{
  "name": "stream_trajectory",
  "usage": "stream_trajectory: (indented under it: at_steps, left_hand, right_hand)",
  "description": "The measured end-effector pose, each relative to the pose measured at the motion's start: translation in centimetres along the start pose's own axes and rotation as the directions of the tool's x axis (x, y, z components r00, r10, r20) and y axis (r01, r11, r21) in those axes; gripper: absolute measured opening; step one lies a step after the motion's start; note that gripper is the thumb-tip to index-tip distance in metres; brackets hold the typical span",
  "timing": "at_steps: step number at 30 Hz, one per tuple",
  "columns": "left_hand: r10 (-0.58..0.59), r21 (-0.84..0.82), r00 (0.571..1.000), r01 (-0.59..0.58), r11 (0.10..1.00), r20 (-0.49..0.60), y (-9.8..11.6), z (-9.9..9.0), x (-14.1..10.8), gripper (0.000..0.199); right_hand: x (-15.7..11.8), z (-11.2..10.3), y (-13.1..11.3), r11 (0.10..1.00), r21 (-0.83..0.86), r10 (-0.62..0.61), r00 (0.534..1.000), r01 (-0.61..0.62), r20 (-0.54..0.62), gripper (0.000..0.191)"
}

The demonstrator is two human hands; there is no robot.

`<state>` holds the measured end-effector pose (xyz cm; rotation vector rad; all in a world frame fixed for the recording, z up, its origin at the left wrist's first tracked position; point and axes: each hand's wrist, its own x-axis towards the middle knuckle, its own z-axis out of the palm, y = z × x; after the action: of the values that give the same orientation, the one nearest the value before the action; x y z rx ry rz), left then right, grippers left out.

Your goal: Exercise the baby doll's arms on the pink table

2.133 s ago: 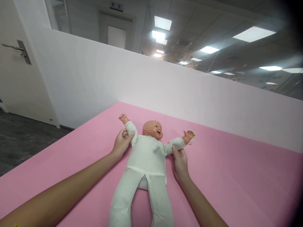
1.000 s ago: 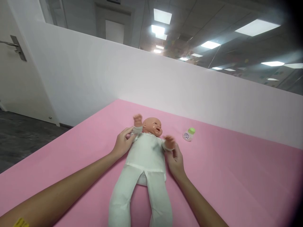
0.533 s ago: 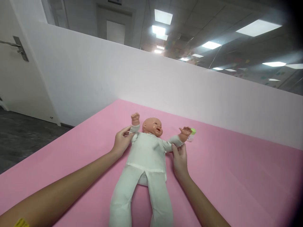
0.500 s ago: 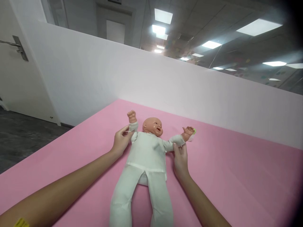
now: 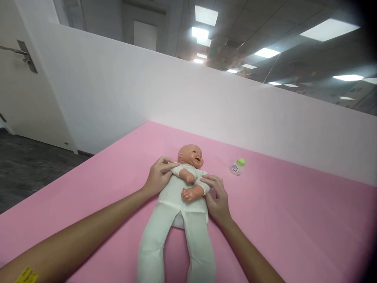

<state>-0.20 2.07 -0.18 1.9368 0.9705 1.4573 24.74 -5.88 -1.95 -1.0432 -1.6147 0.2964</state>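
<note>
A baby doll (image 5: 182,192) in a white top and trousers lies on its back, its head towards the far side of the pink table and its face turned to the right. Both its arms are folded across its chest, one plastic hand above the other. My left hand (image 5: 159,175) holds the doll's sleeved arm near the shoulder, thumb and fingers around it. On the other side, my right hand (image 5: 217,196) grips the doll's other arm by the sleeve, with fingers over the top and the thumb partly hidden below.
A small clear bottle with a green cap (image 5: 237,167) stands right of the doll's head on the pink tabletop (image 5: 279,220). Behind the table runs a white partition (image 5: 206,102). To the left are a door (image 5: 32,86) and dark floor (image 5: 26,165).
The doll's arms, raised and spread out before, have been brought inward onto its chest by my two hands. The bottle, mostly hidden behind the doll's hand before, now shows fully.
</note>
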Motion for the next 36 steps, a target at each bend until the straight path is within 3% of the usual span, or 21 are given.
stream_trajectory:
  at_steps: [3,6,10,13,16,20,23,25,27,29,32,36]
  left_hand:
    - [-0.109,-0.075,0.994,0.106,0.992,-0.033,-0.2,0.0,0.1,0.034]
    - [-0.301,-0.235,0.950,0.275,0.932,-0.081,-0.4,-0.2,0.5,0.033]
    - [-0.467,-0.402,0.875,0.387,0.830,-0.124,-0.6,-0.5,0.7,0.039]
    - [-0.536,-0.459,0.831,0.421,0.782,-0.150,-0.9,-0.5,0.7,0.041]
    - [-0.517,-0.443,0.842,0.409,0.798,-0.153,-1.1,-0.4,0.6,0.040]
    - [-0.368,-0.290,0.916,0.312,0.905,-0.161,-1.0,-0.2,0.5,0.026]
    - [-0.257,-0.198,0.963,0.238,0.951,-0.077,-1.2,0.0,0.4,0.027]
    - [-0.203,-0.176,0.979,0.196,0.965,-0.025,-1.3,0.2,0.4,0.030]
    - [-0.207,-0.184,0.978,0.201,0.962,-0.014,-1.2,0.2,0.4,0.031]
    - [-0.274,-0.233,0.961,0.258,0.937,-0.035,-0.9,0.2,0.4,0.032]
    - [-0.400,-0.343,0.915,0.359,0.868,-0.055,-0.3,-0.1,0.5,0.036]
    - [-0.506,-0.479,0.859,0.411,0.776,-0.081,-0.3,-0.2,0.7,0.041]
  right_hand:
    - [0.3,0.0,0.4,0.972,0.167,0.178,0.982,-0.164,-0.070,0.023]
    - [0.6,-0.2,1.0,0.842,0.410,0.443,0.883,-0.350,-0.156,0.030]
    - [0.8,-0.4,2.3,0.681,0.602,0.628,0.756,-0.417,-0.186,0.041]
    - [0.8,-0.3,3.0,0.618,0.649,0.691,0.701,-0.444,-0.177,0.041]
    - [0.7,-0.1,2.7,0.643,0.648,0.655,0.732,-0.409,-0.188,0.042]
    - [0.5,-0.2,1.4,0.824,0.460,0.473,0.850,-0.332,-0.233,0.040]
    - [0.2,-0.3,0.7,0.962,0.204,0.209,0.972,-0.184,-0.107,0.025]
    - [0.0,-0.3,0.6,0.991,0.110,0.076,0.997,-0.075,-0.012,0.026]
    - [0.0,-0.4,0.7,0.987,0.140,0.088,0.996,-0.085,-0.014,0.026]
    - [0.2,-0.4,0.9,0.945,0.266,0.221,0.972,-0.192,-0.083,0.023]
    - [0.7,-0.4,1.3,0.801,0.492,0.468,0.869,-0.342,-0.158,0.037]
    - [0.9,-0.4,1.9,0.603,0.696,0.650,0.746,-0.390,-0.145,0.045]
